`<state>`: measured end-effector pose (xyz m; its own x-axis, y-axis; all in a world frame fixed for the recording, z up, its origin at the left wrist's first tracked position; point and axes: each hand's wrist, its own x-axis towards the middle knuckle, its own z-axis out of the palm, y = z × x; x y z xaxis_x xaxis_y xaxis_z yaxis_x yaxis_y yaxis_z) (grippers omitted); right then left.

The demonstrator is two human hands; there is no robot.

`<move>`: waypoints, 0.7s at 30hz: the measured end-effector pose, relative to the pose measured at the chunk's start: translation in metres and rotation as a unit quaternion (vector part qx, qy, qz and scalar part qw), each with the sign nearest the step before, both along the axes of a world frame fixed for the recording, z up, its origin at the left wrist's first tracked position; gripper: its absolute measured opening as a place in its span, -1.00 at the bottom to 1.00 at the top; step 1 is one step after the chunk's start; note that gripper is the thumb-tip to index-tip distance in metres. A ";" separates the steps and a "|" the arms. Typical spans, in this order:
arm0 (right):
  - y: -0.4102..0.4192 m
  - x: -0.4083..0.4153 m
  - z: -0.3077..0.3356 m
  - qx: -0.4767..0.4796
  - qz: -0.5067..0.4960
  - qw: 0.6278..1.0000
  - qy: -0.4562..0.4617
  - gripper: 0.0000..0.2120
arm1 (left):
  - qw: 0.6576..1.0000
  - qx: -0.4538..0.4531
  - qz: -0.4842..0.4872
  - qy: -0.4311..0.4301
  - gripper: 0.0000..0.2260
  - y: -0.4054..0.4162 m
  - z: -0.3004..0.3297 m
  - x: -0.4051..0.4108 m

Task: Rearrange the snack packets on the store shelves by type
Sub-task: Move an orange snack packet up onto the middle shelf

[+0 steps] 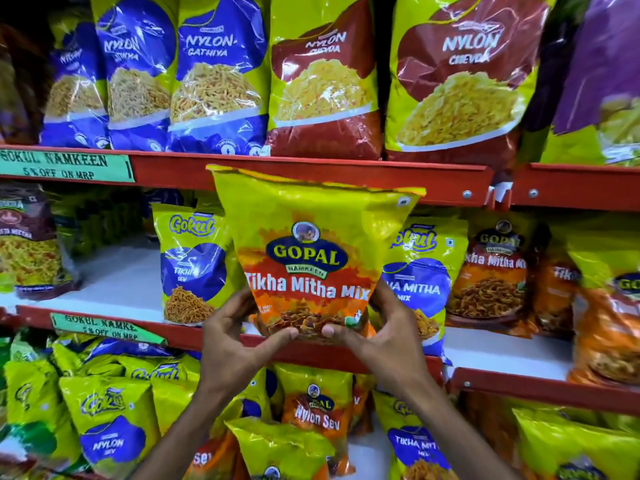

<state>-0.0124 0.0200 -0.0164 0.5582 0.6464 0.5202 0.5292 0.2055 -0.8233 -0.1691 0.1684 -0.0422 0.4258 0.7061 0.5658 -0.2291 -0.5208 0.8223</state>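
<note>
Red metal shelving [311,174] fills the view in tiers, its front rails running slightly downhill to the right. Two bays meet at a bolted joint [498,197] on the right. The middle shelf has a pale board [117,282], bare on the left part. Green handwritten labels [65,165] are stuck on the rails at left. Bright light glares off the stock, while the upper left corner lies dark
</note>
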 end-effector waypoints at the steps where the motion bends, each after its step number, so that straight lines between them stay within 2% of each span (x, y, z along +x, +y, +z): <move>1: -0.017 0.002 0.007 0.008 0.004 1.000 0.007 -0.44 | 1.000 0.010 -0.005 -0.007 -0.42 -0.012 0.007 0.003; 6: -0.094 0.026 0.030 0.025 0.020 0.999 0.029 -0.56 | 0.998 0.009 -0.061 -0.006 -0.42 -0.077 0.028 0.033; 9: -0.126 0.046 0.029 0.010 0.005 1.000 0.029 -0.55 | 0.996 -0.020 -0.088 0.013 -0.41 -0.104 0.027 0.054; 17: -0.170 0.077 0.010 -0.004 -0.010 0.998 0.063 -0.60 | 0.988 -0.070 -0.133 0.034 -0.36 -0.147 0.017 0.085; 21: -0.181 0.087 0.003 0.001 -0.016 0.998 0.067 -0.53 | 0.987 -0.078 -0.136 0.040 -0.35 -0.158 0.011 0.096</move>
<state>0.0747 -0.1614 -0.0132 0.6427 0.6263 0.4412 0.4203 0.1933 -0.8866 -0.0731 0.0101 -0.0309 0.6496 0.6362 0.4163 -0.2741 -0.3148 0.9087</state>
